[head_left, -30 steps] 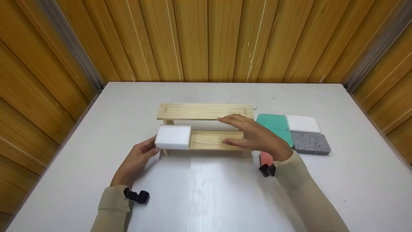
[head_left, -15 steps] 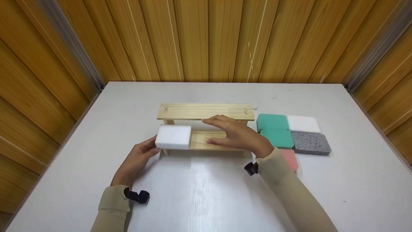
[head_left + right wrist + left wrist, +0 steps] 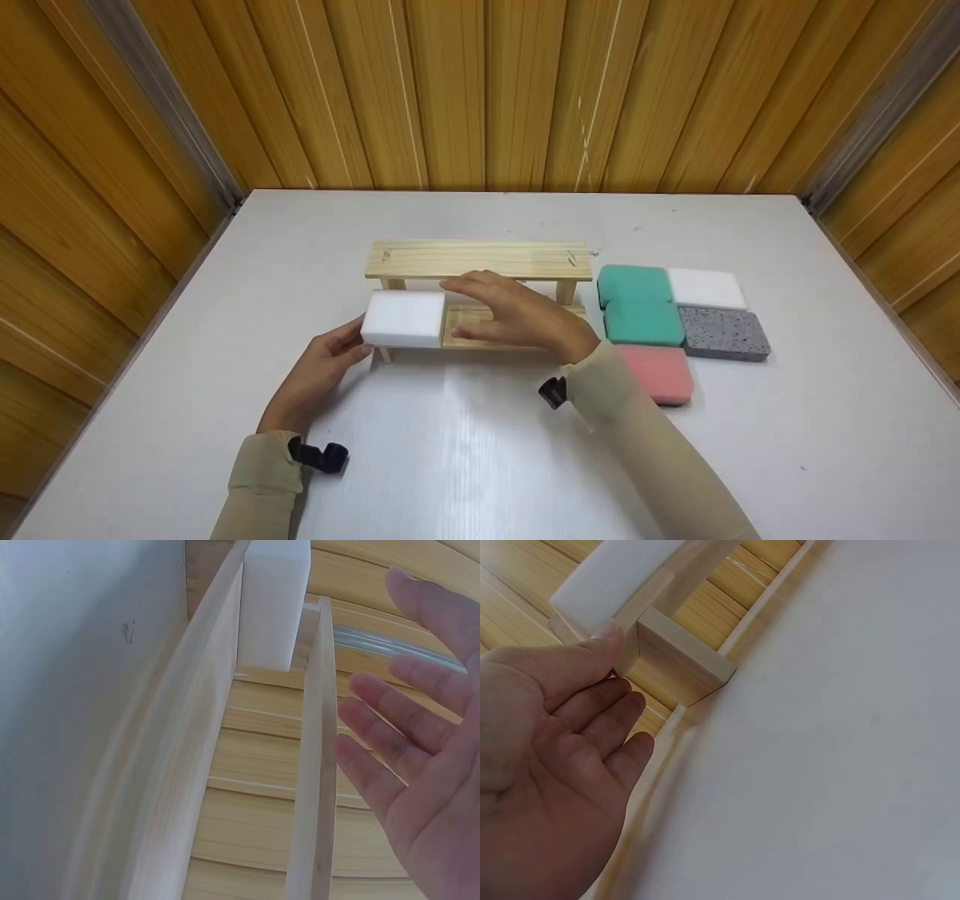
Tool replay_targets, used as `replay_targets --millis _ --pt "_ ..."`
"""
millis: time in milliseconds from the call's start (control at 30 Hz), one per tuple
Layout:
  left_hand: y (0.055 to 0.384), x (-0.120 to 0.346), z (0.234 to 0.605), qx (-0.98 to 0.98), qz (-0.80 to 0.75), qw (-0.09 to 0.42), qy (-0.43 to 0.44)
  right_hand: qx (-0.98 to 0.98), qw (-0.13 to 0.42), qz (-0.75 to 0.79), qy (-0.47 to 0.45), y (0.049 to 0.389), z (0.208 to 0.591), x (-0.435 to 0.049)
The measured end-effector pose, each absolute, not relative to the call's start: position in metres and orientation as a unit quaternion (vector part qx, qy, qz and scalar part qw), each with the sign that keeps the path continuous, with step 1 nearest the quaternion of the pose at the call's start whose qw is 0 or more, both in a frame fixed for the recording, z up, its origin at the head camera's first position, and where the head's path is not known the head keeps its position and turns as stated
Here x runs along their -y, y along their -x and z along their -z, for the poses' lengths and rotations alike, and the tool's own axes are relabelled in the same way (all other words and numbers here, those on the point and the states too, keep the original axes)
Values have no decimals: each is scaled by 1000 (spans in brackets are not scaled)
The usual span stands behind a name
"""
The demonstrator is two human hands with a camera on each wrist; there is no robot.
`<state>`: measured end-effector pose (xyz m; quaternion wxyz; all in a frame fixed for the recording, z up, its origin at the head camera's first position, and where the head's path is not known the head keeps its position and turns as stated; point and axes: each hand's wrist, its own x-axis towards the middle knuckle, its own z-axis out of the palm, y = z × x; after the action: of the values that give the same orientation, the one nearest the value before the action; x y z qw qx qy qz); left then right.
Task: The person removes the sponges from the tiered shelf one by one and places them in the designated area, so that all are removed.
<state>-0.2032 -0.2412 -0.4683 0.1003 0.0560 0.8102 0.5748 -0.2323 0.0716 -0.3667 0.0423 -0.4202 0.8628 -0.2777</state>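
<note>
A thick white sponge block (image 3: 403,319) lies on the left end of the lower board (image 3: 555,319) of a two-tier pale wooden rack (image 3: 480,259). At the block's left end, my left hand (image 3: 319,371) holds it, thumb by the front lower corner and fingertips partly hidden behind it. The left wrist view shows the thumb right at the edge of the white sponge block (image 3: 615,577), beside the board's end. My right hand (image 3: 517,315) is spread in front of the rack, fingertips just right of the block. Nothing lies in its fingers in the right wrist view.
Right of the rack lie two green sponges (image 3: 643,322), a flat white sponge (image 3: 707,289), a speckled grey block (image 3: 724,332) and a pink sponge (image 3: 660,373). All rest on the white table (image 3: 450,450). Wooden panelling (image 3: 517,90) rises behind.
My right hand has moved left along the rack toward the white sponge block, uncovering the green and pink sponges. My left hand and the block have stayed put.
</note>
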Motion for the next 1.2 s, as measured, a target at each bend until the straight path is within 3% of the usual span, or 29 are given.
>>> replay_targets --millis 433,800,1200 --pt "204 242 468 -810 -576 100 -52 -859 68 283 421 235 369 -44" --pt "204 243 468 -806 -579 107 -55 -854 58 271 439 239 380 -26" --pt "206 243 470 -810 -575 102 -59 -879 82 245 400 240 388 -15"
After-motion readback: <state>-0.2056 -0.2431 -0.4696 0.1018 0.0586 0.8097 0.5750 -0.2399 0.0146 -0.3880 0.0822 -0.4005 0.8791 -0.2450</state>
